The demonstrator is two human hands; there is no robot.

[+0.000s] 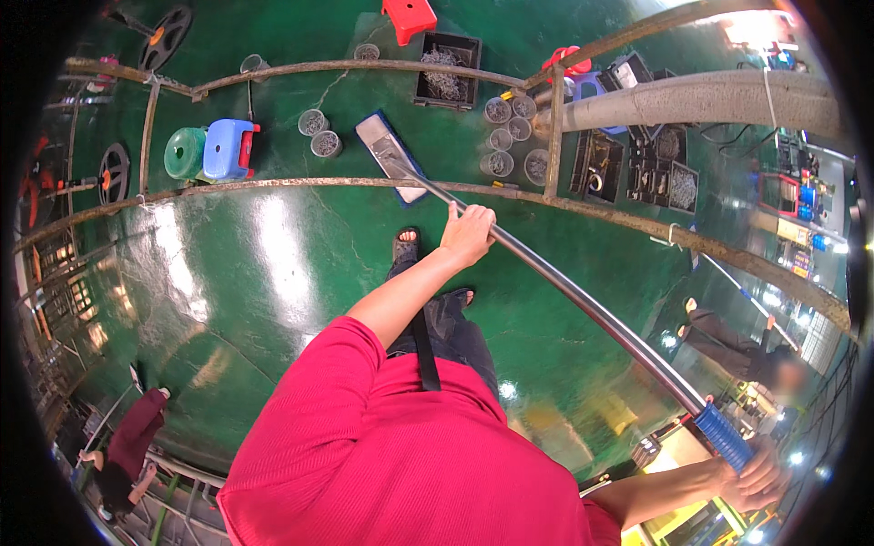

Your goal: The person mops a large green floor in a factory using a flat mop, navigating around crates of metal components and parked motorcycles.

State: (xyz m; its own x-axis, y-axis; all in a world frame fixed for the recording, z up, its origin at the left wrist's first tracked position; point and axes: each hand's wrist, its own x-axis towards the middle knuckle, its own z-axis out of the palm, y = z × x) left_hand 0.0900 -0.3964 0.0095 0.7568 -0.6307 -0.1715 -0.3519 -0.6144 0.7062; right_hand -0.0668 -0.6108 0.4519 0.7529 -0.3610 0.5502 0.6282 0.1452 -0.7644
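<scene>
Wide fisheye, head-high, facing down

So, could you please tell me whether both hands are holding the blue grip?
No, only the right hand is at the blue grip; the left hand holds the metal pole nearer the mop head.

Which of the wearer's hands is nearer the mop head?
The left hand: it grips the bare metal pole, whereas the right hand is at the blue grip.

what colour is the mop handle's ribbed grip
The grip is blue, seen best in the head view.
</scene>
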